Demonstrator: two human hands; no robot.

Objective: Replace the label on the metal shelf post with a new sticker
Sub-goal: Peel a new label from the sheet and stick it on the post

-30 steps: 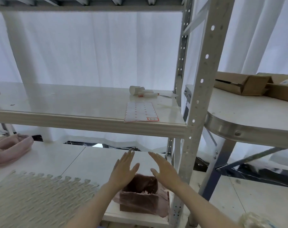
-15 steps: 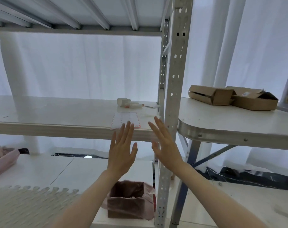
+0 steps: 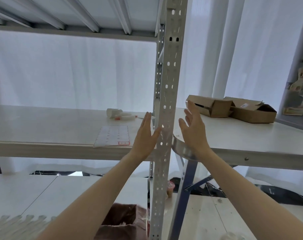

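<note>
The metal shelf post (image 3: 166,122) stands upright straight ahead, its long axis vertical, and it passes between the two raised hands: the left hand (image 3: 145,135) is just beside its left edge, thumb close to or touching the metal, while the right hand (image 3: 193,130) hangs a little farther off on the right, so the left is the nearer. Both hands are empty, palms flat and fingers spread, gripping nothing. No old label can be made out on the perforated face of the post at hand height; it may be blurred, hidden, or higher up. The sticker sheet (image 3: 112,135) lies flat on the shelf (image 3: 43,134) to the left of the post, near the front edge, with one red-bordered sticker (image 3: 124,143) left in its near right corner, within easy reach of the left hand. Behind it lies a small white bottle (image 3: 119,114). To the right, a bench (image 3: 242,135) with a rounded metal rim presses close against the post and carries two open cardboard boxes (image 3: 232,109); that rim crowds the right hand's approach. A brown bag-lined bin (image 3: 123,222) sits below
</note>
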